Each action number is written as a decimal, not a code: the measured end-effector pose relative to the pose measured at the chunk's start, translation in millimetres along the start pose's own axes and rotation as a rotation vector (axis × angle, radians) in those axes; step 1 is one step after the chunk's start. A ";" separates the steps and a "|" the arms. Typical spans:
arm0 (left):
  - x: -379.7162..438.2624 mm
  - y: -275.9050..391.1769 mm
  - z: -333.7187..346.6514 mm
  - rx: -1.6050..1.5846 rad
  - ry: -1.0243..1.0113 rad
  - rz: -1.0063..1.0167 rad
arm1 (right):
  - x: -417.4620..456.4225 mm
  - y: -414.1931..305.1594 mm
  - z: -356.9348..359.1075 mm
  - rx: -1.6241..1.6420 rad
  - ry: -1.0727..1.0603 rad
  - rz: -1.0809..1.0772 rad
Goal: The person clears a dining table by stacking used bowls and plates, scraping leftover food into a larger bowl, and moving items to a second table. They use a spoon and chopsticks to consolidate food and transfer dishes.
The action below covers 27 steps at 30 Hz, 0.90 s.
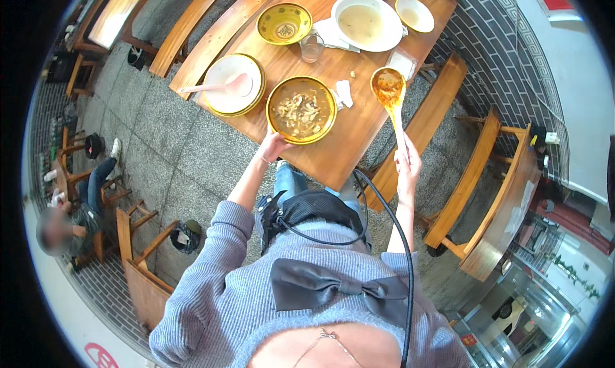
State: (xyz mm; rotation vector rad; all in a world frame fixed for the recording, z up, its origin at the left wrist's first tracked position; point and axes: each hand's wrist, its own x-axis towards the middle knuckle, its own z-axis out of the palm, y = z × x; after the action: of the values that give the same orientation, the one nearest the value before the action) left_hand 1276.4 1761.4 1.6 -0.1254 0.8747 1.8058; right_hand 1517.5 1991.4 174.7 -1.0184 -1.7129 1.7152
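Note:
My left hand (275, 147) holds the near left rim of a yellow bowl (331, 128) of brown soup with pale pieces in it, at the near end of a wooden table. In my right hand (408, 165) is the handle of a large pale ladle (390, 87), its bowl stained with reddish-orange sauce, raised over the table's right edge. Left of the soup bowl stands a stack of yellow-rimmed bowls (221, 70) with a pink spoon (238, 85) lying in the top one. Crumpled white tissue (344, 93) lies right of the soup bowl.
Farther back on the table (355, 142) are an empty yellow bowl (284, 24), a clear cup (312, 48), a large white bowl of cloudy broth (360, 22) and a small white bowl (414, 15). Wooden benches (427, 123) flank the table. A person (86, 224) sits far left. A black cable (406, 243) hangs before me.

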 end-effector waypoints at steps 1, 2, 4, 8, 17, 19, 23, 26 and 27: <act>-2.0 3.1 13.4 0.009 0.041 0.016 | 12.0 3.5 -7.3 -0.002 -0.026 0.005; 4.5 -8.9 -0.2 -0.047 0.075 0.046 | 23.8 14.6 -16.3 -0.016 -0.065 -0.034; 3.1 -11.2 3.5 -0.044 0.160 0.078 | 50.3 20.3 -25.0 0.005 -0.138 -0.016; 8.5 -19.2 -0.8 0.050 0.352 0.136 | 104.3 22.6 -37.2 0.003 -0.288 0.035; -1.0 -32.3 22.4 0.083 0.455 0.280 | 168.9 12.8 -64.9 0.019 -0.447 0.040; -2.1 -38.0 20.3 0.086 0.474 0.280 | 179.5 17.0 -64.8 0.061 -0.438 0.007; -12.8 -40.4 32.5 0.066 0.520 0.237 | 191.1 15.2 -66.5 0.032 -0.455 0.000; -21.2 -37.1 49.2 0.019 0.506 0.278 | 196.5 24.9 -60.6 0.061 -0.462 -0.001; -25.4 -31.1 58.2 0.032 0.504 0.258 | 196.9 28.0 -58.1 0.079 -0.466 0.001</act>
State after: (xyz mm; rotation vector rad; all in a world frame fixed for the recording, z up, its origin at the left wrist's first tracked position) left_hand 1331.7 1782.3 40.2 -0.4821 1.3214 2.0363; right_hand 1451.5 2180.4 121.2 -0.6127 -1.8943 2.1237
